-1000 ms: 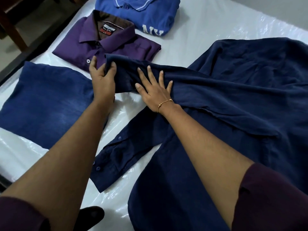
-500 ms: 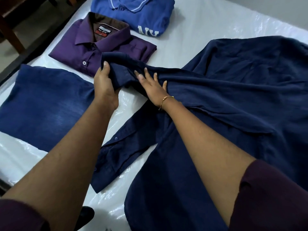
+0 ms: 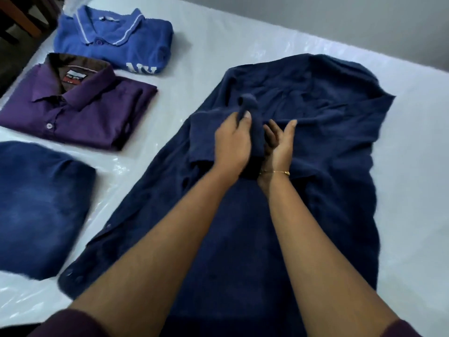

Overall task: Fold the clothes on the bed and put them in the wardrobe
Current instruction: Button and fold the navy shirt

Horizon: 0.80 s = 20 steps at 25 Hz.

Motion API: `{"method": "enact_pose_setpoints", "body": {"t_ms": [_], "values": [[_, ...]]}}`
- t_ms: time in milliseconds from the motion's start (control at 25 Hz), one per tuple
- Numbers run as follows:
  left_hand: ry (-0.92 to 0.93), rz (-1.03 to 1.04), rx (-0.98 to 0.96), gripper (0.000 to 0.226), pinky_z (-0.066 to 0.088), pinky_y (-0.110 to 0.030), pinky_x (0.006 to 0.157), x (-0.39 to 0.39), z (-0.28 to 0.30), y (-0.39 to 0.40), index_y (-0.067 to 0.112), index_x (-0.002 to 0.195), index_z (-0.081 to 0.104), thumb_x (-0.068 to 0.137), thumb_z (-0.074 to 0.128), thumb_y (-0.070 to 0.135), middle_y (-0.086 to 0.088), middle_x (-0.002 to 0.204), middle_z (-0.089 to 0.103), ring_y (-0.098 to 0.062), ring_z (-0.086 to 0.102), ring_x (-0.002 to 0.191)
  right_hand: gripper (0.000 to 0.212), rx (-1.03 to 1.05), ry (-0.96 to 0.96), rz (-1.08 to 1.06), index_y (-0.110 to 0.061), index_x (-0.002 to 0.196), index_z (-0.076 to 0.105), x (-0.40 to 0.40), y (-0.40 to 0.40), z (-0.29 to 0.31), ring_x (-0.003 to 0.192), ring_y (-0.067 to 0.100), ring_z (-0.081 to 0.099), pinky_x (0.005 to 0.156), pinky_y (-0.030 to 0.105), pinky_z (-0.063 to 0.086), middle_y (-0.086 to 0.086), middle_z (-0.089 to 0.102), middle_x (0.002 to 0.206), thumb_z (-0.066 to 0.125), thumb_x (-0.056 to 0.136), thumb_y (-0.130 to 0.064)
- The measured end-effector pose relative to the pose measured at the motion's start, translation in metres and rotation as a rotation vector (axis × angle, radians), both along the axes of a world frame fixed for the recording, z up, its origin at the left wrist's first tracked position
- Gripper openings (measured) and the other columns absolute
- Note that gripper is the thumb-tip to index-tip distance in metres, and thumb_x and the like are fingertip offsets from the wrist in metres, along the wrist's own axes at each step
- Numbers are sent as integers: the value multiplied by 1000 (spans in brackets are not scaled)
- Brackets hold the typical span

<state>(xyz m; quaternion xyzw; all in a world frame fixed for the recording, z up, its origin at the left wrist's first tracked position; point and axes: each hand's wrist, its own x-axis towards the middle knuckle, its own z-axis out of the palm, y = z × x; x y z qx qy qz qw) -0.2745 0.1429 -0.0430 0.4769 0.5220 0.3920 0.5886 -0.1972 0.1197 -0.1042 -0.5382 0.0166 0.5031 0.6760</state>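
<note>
A large navy blue shirt [image 3: 315,132] lies spread across the white bed [image 3: 243,42]. Its sleeve [image 3: 252,117] is folded over the middle of the shirt's body. My left hand [image 3: 233,144] pinches the sleeve end between thumb and fingers. Just to the right, my right hand [image 3: 279,142] is palm up with fingers apart, touching the sleeve's underside; a thin gold bracelet is on its wrist. Three folded garments lie in a column on the left: a blue polo [image 3: 114,40], a purple shirt [image 3: 77,103] and a folded denim piece [image 3: 41,205].
The bed is covered in a shiny plastic sheet [image 3: 136,164]. Its left edge runs along a dark floor with a wooden chair leg [image 3: 21,18] at the top left. A grey wall [image 3: 364,23] lies beyond the far edge.
Both hands carried the sleeve from beside the purple shirt rightward onto the middle of the navy shirt. The right hand turned from palm down to palm up.
</note>
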Motion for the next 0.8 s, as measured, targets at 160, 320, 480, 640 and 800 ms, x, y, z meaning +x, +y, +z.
{"method": "enact_pose_setpoints", "body": {"t_ms": [160, 320, 480, 640, 800], "values": [[38, -495, -167, 37, 49, -29, 106, 82, -2, -49, 19, 133, 67, 110, 47, 41, 6, 131, 70, -1, 64, 115, 47, -113, -116, -17, -19, 143, 85, 68, -54, 16, 148, 35, 82, 140, 58, 65, 20, 83, 165, 63, 130, -59], [151, -363, 8, 50, 56, -26, 93, 93, -17, -57, 21, 115, 79, 108, 43, 55, 7, 108, 78, -1, 71, 98, 90, -229, -350, 123, -14, 190, 52, 118, -72, 12, 153, 27, 76, 142, 51, 65, 10, 76, 172, 95, 116, -43], [793, 143, 492, 38, 44, -44, 104, 27, -60, -14, 19, 125, 68, 96, 58, 41, -8, 127, 66, -30, 56, 124, 60, -436, -530, 220, -11, 162, 70, 123, -59, -2, 138, 33, 80, 125, 50, 74, 13, 81, 158, 96, 108, -14], [852, 134, 83, 69, 45, -51, 108, -20, -68, 11, 11, 141, 50, 87, 77, 46, -12, 146, 49, -37, 52, 131, 33, -660, -518, -52, -5, 137, 90, 138, -53, -18, 124, 44, 87, 100, 48, 75, 12, 86, 125, 66, 115, 1], [732, 74, 149, 36, 54, -40, 85, -29, -66, 25, 12, 110, 68, 92, 73, 43, -6, 108, 70, -23, 65, 99, 64, -618, -786, -48, -27, 174, 77, 97, -12, -8, 146, 43, 78, 128, 61, 73, 13, 84, 165, 56, 119, -4]]}}
